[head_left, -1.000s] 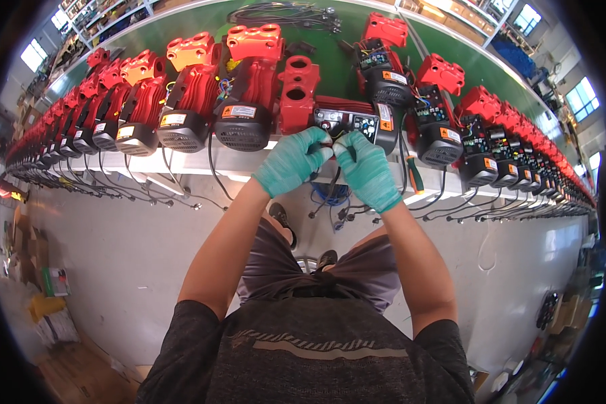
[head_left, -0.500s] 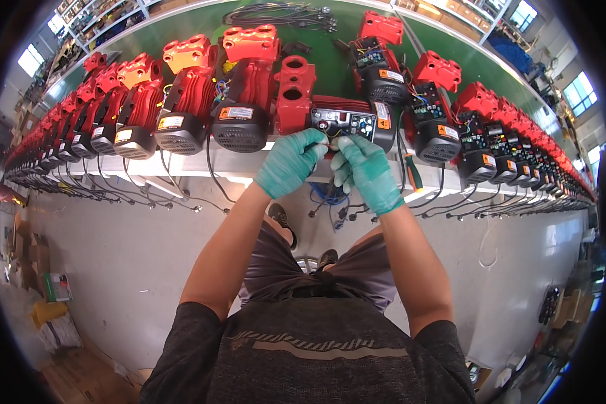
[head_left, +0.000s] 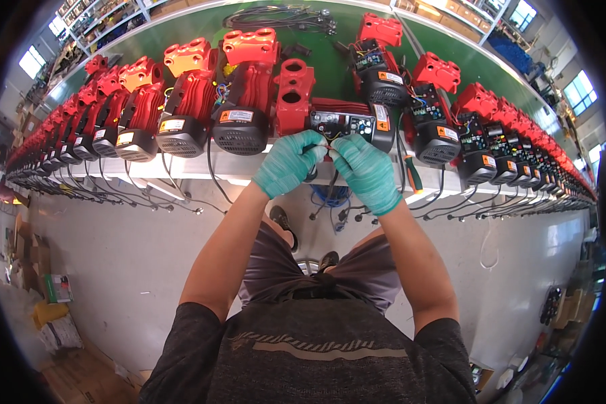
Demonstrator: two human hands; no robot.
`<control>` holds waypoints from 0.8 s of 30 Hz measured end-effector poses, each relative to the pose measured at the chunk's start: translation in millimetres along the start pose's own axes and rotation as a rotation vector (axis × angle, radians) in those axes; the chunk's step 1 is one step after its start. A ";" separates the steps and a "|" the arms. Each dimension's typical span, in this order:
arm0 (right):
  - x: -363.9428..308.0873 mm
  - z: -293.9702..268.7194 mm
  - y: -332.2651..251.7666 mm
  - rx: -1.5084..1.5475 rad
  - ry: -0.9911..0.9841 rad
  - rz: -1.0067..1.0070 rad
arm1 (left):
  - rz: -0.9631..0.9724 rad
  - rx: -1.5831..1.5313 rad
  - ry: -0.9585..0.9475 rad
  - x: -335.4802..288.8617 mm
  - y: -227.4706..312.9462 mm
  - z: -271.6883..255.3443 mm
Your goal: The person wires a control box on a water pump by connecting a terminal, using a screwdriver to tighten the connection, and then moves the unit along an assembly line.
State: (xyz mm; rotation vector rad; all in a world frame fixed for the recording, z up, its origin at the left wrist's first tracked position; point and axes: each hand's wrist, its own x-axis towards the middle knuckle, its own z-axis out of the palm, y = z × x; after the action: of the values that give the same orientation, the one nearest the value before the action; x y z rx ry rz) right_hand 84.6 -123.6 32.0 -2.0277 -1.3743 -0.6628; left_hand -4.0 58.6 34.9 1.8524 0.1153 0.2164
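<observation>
While the red pump unit (head_left: 343, 106) lies on the counter (head_left: 331, 75) in the head view, left hand (head_left: 289, 163) and right hand (head_left: 365, 172) pinch what seems a thin wire (head_left: 327, 149); the circuit board (head_left: 347, 125) looks seated, its wiring apparently unfinished.

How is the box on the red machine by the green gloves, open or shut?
Open: its circuit board shows, with no lid over it.
</observation>
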 end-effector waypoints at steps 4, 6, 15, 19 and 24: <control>3.6 -4.7 3.7 -0.052 -0.063 -0.061 | -0.024 -0.013 -0.008 -0.2 2.5 -0.1; 8.2 -10.2 -1.5 -0.046 -0.072 -0.050 | -0.063 -0.044 -0.038 -0.5 2.5 -1.0; 19.7 -18.1 -18.7 1.032 -0.314 1.129 | 0.128 0.100 0.022 -0.3 -6.4 1.4; 12.5 -30.0 -20.7 0.936 -0.317 1.076 | 0.014 -0.038 -0.013 -0.1 -1.2 0.5; 2.2 -17.0 2.2 -0.040 -0.071 0.034 | -0.048 -0.016 -0.041 -0.1 4.7 -2.2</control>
State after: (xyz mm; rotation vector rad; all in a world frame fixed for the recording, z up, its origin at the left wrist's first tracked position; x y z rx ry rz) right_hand 86.2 -134.9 44.9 -2.1194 -1.3734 -0.6134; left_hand -4.7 59.2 40.0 1.8348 0.1291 0.1452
